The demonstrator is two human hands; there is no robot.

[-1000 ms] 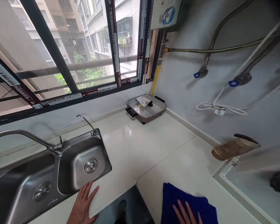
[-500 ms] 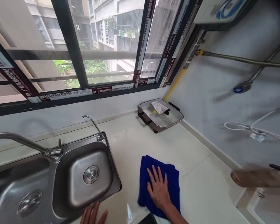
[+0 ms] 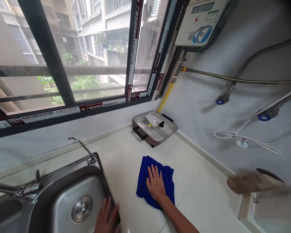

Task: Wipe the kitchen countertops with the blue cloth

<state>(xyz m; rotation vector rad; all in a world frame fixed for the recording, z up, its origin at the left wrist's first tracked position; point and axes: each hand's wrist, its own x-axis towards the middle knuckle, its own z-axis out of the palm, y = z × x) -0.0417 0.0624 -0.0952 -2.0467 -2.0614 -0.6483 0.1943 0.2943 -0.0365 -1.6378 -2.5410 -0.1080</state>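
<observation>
Blue cloth [image 3: 168,181], qty 1, lying on the desk [image 3: 196,200]; clock read from its middle. My hands, 2: right hand [image 3: 156,187] palm-down on it, fingers slightly spread, no grip. Left hand [image 3: 106,216] at 8, open, fingers a bit apart, nothing visible in it, over the sink's [image 3: 65,171] right edge; blurred, can't tell if it's touching.

Around: 1 sink at 9, 2 basins [image 3: 63,204], left one cut off by the frame. Taps: 2, big tap [image 3: 26,190] at 9, slim tap [image 3: 83,145] at 10. 1 brown jug [image 3: 247,182] at 3, blurred. 2 blue-handled wall valves [image 3: 223,99], at 1 and 2.

In the way: 1 lidded pan [image 3: 155,131] at 12, near the cloth, not touching; 1 silver packet [image 3: 154,119] on top.
</observation>
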